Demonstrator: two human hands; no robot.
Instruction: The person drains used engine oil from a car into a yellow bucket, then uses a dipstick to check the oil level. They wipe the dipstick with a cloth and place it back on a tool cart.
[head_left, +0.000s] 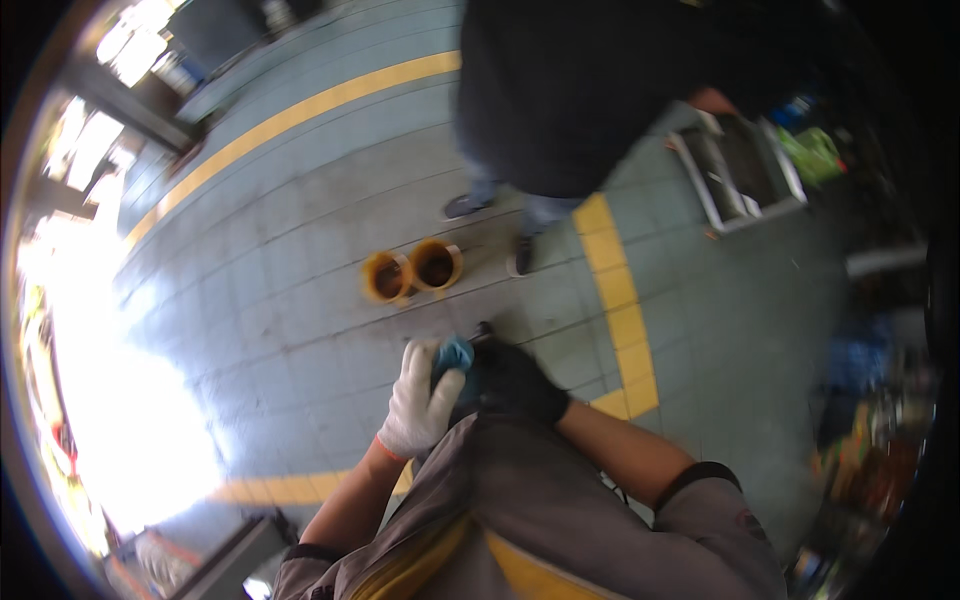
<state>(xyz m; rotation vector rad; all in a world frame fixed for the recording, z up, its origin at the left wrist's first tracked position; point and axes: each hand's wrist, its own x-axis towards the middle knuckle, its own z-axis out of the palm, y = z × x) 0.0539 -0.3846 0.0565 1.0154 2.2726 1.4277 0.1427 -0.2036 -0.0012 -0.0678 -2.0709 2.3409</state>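
My left hand (418, 401), in a white knit glove with an orange cuff, grips a crumpled blue cloth (454, 355) in front of my waist. Right beside it is my right hand (521, 381) in a black glove, its fingers turned away from view. A small dark object (484, 329) shows just past those fingers; whether the hand holds it is not clear. Beyond my hands, a pair of yellow round containers, a left one (367, 279) and a right one (426, 247), stand side by side on the floor, with dark insides.
A person in dark clothing (540, 97) stands ahead, slightly right, bending towards a metal-framed tray (726, 225). Near the tray lies a green plastic bag (814, 156). Yellow lines (619, 300) mark the tiled floor (285, 247). Blurred clutter (862, 450) lines the right side.
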